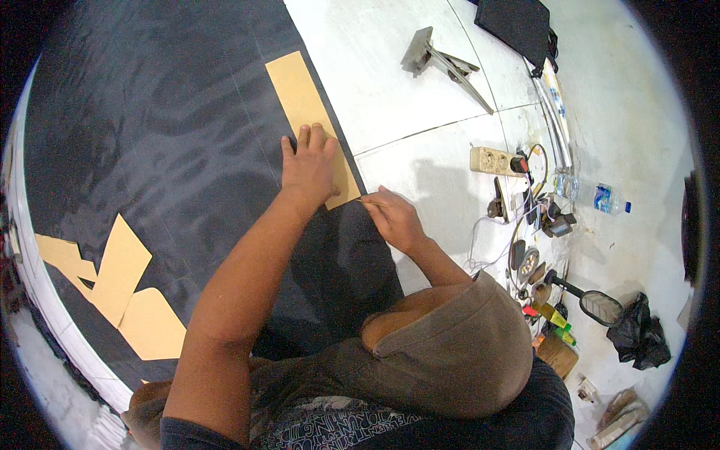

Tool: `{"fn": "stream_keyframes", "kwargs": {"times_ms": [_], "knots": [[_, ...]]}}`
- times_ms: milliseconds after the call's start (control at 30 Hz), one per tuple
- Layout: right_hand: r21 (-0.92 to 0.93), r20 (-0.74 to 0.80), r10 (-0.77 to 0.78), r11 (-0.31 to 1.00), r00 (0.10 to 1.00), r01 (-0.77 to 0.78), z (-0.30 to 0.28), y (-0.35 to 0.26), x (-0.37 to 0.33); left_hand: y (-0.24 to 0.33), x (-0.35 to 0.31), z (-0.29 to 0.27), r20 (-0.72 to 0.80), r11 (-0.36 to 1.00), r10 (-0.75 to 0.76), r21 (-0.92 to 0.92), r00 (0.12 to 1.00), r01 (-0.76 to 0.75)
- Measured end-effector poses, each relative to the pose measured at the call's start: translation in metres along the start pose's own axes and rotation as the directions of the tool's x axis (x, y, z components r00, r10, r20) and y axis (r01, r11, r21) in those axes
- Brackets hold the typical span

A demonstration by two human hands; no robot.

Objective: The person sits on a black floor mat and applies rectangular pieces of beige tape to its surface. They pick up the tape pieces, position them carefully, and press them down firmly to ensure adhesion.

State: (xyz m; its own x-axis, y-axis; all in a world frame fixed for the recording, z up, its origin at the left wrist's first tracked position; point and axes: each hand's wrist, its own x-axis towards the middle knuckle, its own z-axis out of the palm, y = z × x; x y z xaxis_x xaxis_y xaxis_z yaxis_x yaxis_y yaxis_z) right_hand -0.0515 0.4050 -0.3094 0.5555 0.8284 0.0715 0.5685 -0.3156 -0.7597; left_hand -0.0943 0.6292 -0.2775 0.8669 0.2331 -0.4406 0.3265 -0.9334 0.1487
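Observation:
A long tan card strip (291, 84) lies on the dark cloth (172, 150), close to the cloth's right edge. My left hand (311, 165) is spread flat over its lower half, pressing it down with the fingers apart. Just beyond the strip's lower right corner, my right hand (394, 219) pinches a thin pen-like tool (367, 200). Its tip meets the cloth by that corner, but its exact kind is too small to make out. Further left on the cloth, several tan card pieces (122, 259) in odd shapes overlap.
On the white surface right of the cloth stand a grey metal stand (442, 61) and a power strip (495, 160) with cables. Further right are a plastic bottle (609, 199), a racket-shaped swatter (600, 306), a black plastic bag (639, 334) and small clutter. A black flat case (514, 28) lies at the top.

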Motion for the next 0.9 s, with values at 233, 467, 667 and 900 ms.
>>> {"fn": "stream_keyframes", "kwargs": {"times_ms": [233, 467, 667, 900], "knots": [[-0.057, -0.016, 0.004, 0.998, 1.0, -0.005, 0.002, -0.002, 0.0, 0.001, 0.0, 0.001, 0.006, 1.0, 0.006, 0.001, 1.0, -0.006], [-0.034, 0.034, 0.069, 0.997, 0.997, -0.068, -0.01, -0.003, 0.004, -0.002, -0.001, 0.0, 0.012, 1.0, -0.002, -0.014, 1.0, 0.002], [0.079, -0.164, 0.198, 0.979, 0.967, -0.187, -0.013, 0.009, 0.007, -0.007, -0.004, -0.001, -0.052, 0.996, 0.043, -0.072, 0.998, -0.047], [-0.247, -0.224, 0.035, 0.965, 0.974, -0.091, -0.02, 0.046, 0.062, -0.084, 0.041, -0.011, -0.268, 0.998, 0.013, -0.057, 0.963, -0.029]]}}
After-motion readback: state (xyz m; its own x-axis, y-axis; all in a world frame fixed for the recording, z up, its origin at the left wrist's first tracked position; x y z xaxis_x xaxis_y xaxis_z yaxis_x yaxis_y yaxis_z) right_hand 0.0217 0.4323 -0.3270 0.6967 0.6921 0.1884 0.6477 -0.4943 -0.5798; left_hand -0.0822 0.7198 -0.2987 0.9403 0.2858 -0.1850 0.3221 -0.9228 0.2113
